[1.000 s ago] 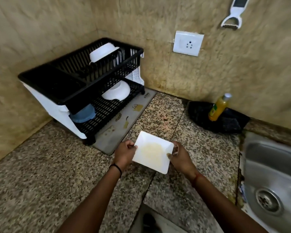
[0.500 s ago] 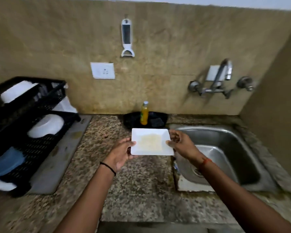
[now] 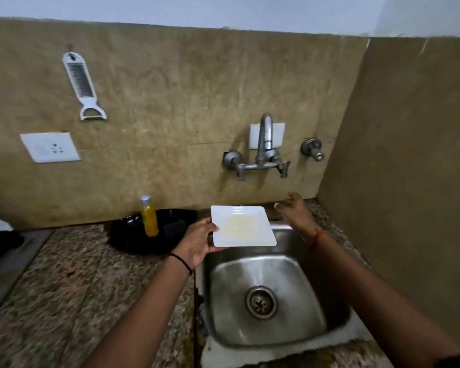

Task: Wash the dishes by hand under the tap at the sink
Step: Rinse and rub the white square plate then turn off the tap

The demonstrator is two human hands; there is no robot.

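A white square plate (image 3: 243, 226) with a yellowish smear in its middle hangs over the back edge of the steel sink (image 3: 298, 282). My left hand (image 3: 197, 241) grips its left edge, thumb on top. My right hand (image 3: 295, 208) is off the plate, lifted to its right with fingers loosely spread, below the wall tap (image 3: 264, 144). No water runs from the tap. The sink basin holds nothing but its drain (image 3: 260, 302).
A yellow soap bottle (image 3: 149, 216) stands in a black dish (image 3: 133, 235) left of the sink on the granite counter (image 3: 64, 288). A wall closes in on the right. A peeler (image 3: 81, 85) and a socket (image 3: 49, 147) are on the back wall.
The view swung right from the drying rack to the sink. The plate moved over the sink, my right hand let go of it and rose toward the tap.
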